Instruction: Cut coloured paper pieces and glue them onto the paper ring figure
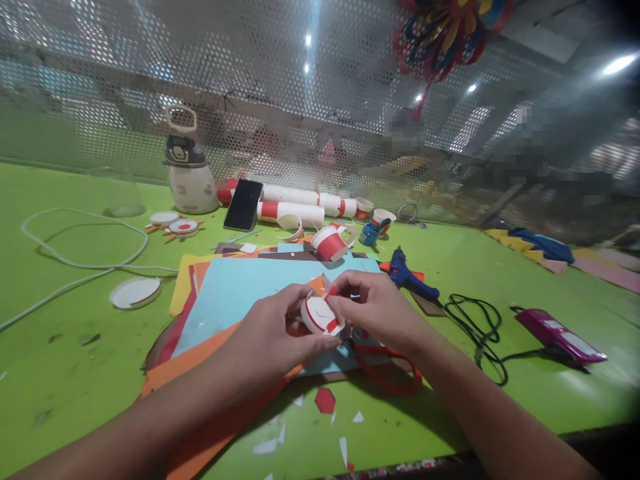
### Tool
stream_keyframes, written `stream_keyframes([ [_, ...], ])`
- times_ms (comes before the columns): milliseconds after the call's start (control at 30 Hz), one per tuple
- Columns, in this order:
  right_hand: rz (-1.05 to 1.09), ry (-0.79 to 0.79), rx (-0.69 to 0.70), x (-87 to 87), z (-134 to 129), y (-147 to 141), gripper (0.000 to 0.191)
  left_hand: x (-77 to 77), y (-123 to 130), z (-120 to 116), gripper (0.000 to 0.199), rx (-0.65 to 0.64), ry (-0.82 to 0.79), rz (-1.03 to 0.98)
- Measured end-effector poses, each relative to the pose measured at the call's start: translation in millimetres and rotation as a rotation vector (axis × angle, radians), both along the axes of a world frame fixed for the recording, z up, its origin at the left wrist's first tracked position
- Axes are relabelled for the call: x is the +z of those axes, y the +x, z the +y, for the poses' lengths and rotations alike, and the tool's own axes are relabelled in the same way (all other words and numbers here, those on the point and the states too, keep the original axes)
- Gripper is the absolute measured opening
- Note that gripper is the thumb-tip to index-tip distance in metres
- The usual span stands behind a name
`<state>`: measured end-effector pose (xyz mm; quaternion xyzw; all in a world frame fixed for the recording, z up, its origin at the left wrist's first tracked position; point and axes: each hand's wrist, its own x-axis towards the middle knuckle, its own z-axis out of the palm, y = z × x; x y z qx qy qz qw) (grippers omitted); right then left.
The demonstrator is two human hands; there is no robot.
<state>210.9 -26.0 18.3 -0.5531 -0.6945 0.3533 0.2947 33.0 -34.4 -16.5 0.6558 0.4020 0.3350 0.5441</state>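
Both forearms reach in from the tabletop's (430, 427) near edge. Left hand (273, 327) has its thumb and fingers curled round a white paper disc (319, 315), kinda mid-table toward that edge; right hand (373, 307) is pinching a red strip (332, 292) right at it.

We see our left hand (283, 327) and right hand (375, 303) bare, with slender fingers. Both wrists are slim and uncovered, and our left forearm (165, 393) and right forearm (490, 400) show smooth and sleeveless, widening away from the wrists; our fingernails are too small to make out.
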Motion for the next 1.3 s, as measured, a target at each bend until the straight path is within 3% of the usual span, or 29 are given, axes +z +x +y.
stream_keyframes([
  [200, 0.04, -0.085, -0.026, 0.7, -1.0, -0.7, 0.006, 3.8, -0.5, -1.4, 0.041, -0.033, -0.056, -0.051],
  [467, 0.072, -0.081, -0.028, -3.5, -0.7, -0.9, 0.008, 7.9, -0.3, -1.3, 0.04, -0.009, -0.045, 0.009],
  [700, 0.082, -0.091, -0.055, -2.0, -0.1, -1.1, 0.011, -0.4, -1.0, 3.0, 0.04, -0.041, -0.082, -0.084],
  [933, 0.243, -0.035, -0.098, 0.8, 7.2, 14.6, 0.015, 7.4, 0.1, 4.1, 0.037, -0.05, -0.167, -0.166],
  [1300, 0.415, -0.289, 0.184, -4.3, 3.6, 21.8, 0.03, 4.8, -7.1, 11.6, 0.041, -0.114, -0.142, -0.217],
])
